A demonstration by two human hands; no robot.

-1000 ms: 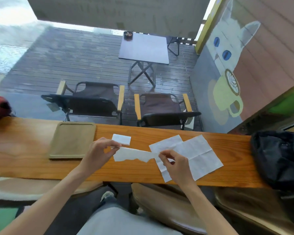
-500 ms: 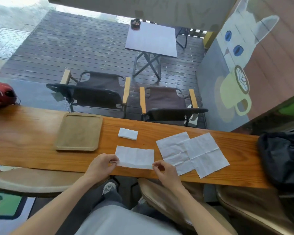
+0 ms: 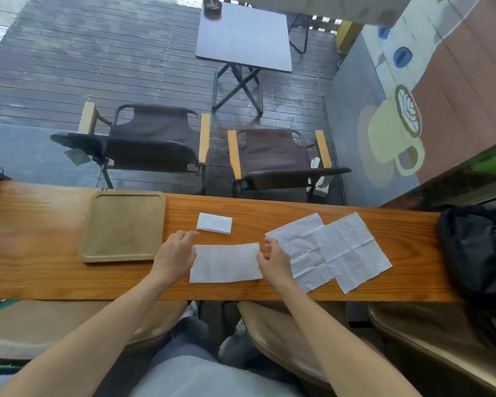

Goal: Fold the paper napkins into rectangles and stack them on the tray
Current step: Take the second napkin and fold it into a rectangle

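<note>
A white napkin folded in half (image 3: 225, 263) lies flat on the wooden counter (image 3: 40, 224) in front of me. My left hand (image 3: 173, 256) rests at its left edge and my right hand (image 3: 274, 259) pinches its upper right corner. A small folded napkin rectangle (image 3: 214, 223) sits just behind it. Two unfolded napkins overlap to the right, one nearer (image 3: 301, 250) and one further right (image 3: 355, 250). The wooden tray (image 3: 123, 224) stands to the left with nothing on it.
A black bag (image 3: 478, 247) sits at the counter's right end. Beyond the counter are two folding chairs (image 3: 152, 141) and a small table (image 3: 244, 35) on a wet deck. Stools stand under the counter's near edge.
The napkin was held up as a strip, then folded over and laid flat on the counter. Both hands moved from its near corners to its side edges.
</note>
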